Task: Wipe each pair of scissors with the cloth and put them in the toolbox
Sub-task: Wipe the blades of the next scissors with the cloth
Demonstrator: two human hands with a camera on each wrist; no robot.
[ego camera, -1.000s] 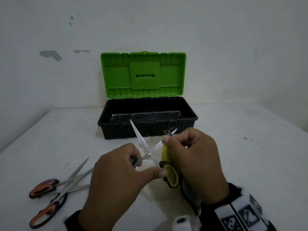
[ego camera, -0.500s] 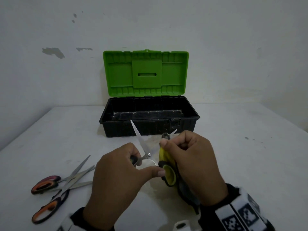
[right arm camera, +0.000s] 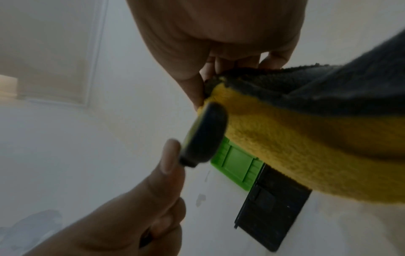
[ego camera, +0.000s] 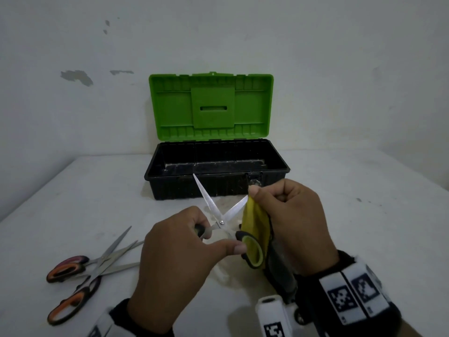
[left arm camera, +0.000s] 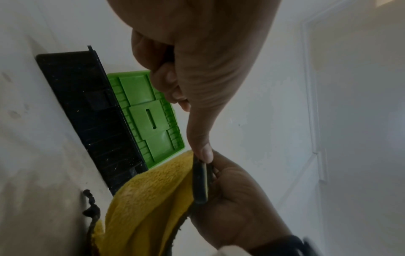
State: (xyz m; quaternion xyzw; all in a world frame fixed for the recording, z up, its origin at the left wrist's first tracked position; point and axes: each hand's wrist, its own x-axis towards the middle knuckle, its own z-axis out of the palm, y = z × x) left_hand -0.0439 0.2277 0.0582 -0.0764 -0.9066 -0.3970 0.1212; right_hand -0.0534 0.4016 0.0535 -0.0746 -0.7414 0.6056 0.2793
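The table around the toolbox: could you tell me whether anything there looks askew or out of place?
Two orange-handled scissors lie crossed over each other at the table's left edge, blades partly open, not yet in the open toolbox. Nothing looks spilled or damaged, apart from peeling paint on the wall.

Bench and wall

A white bench (ego camera: 352, 239) runs from the near edge back to a pale wall (ego camera: 340, 57). Dark specks mark the bench at the right (ego camera: 359, 199). On the wall at far left, grey patches of chipped paint (ego camera: 77, 77) show, with smaller flecks (ego camera: 107, 23) above them.
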